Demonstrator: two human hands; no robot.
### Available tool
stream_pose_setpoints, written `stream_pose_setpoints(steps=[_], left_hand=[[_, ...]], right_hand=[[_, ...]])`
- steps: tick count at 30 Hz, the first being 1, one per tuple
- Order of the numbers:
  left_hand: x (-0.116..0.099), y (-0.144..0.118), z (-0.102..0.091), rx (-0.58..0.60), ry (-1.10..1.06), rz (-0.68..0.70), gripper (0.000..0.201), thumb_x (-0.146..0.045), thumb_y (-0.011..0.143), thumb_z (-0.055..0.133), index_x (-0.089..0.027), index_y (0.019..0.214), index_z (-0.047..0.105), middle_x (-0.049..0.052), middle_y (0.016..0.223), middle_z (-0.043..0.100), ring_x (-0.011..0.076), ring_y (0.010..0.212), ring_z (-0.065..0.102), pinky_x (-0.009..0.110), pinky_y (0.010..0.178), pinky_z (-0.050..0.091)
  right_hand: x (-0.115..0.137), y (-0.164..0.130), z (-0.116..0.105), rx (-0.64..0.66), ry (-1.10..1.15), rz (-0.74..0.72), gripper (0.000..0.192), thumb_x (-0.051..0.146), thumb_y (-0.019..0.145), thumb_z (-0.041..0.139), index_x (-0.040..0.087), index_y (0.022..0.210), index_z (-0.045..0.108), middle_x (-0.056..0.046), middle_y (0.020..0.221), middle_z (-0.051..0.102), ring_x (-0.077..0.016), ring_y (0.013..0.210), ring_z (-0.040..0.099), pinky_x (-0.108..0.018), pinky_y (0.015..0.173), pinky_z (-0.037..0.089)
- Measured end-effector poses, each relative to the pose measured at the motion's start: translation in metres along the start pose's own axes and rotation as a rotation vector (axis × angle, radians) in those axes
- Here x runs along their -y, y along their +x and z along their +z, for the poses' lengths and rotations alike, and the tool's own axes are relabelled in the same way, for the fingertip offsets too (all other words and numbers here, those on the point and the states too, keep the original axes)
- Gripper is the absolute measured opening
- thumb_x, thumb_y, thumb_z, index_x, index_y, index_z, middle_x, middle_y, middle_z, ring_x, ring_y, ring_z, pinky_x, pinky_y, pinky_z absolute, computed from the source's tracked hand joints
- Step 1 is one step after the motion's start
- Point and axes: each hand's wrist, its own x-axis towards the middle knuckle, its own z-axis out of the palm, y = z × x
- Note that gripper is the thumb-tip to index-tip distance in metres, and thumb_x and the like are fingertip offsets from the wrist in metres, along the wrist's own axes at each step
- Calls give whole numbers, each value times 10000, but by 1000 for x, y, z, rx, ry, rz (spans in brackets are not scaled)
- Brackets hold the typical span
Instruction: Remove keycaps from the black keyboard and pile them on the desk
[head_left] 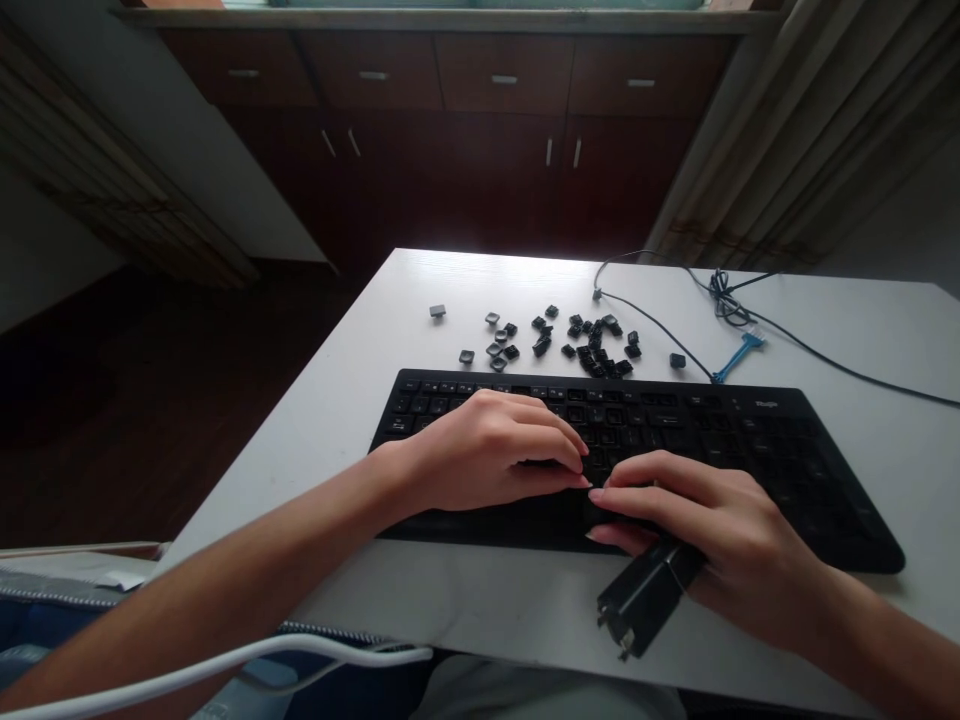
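A black keyboard (750, 440) lies across the white table (495, 290). My left hand (487, 450) rests palm down on its left-middle keys, fingers together and pointing right. My right hand (705, 525) sits at the keyboard's front edge, fingers stretched left so that the fingertips of both hands almost meet. Under the right palm I hold a long black piece (645, 595), its end sticking out over the table toward me. Several loose black keycaps (570, 340) lie scattered behind the keyboard.
A blue keycap puller (739, 355) lies by the keyboard's black cable (825, 355) at the back right. Dark wooden cabinets (465, 130) stand beyond the table. A white cable (225, 665) crosses my lap at the lower left.
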Motion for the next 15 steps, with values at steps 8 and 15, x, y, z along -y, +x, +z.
stream_pose_setpoints(steps=[8, 15], left_hand=[[0, 1, 1, -4, -8, -9, 65, -184, 946, 671, -181, 951, 736, 69, 999, 801, 184, 896, 761, 291, 813, 622], [-1, 0, 2, -36, -2, 3, 57, -167, 936, 688, -144, 949, 738, 73, 1002, 800, 173, 892, 760, 276, 815, 616]], right_hand=[[2, 0, 5, -15, -66, 12, 278, 177, 905, 720, 206, 1181, 710, -83, 1064, 725, -175, 865, 720, -276, 731, 602], [-1, -2, 2, -38, -64, -47, 313, 166, 891, 745, 160, 1201, 699, -92, 1069, 722, -156, 878, 719, -249, 767, 593]])
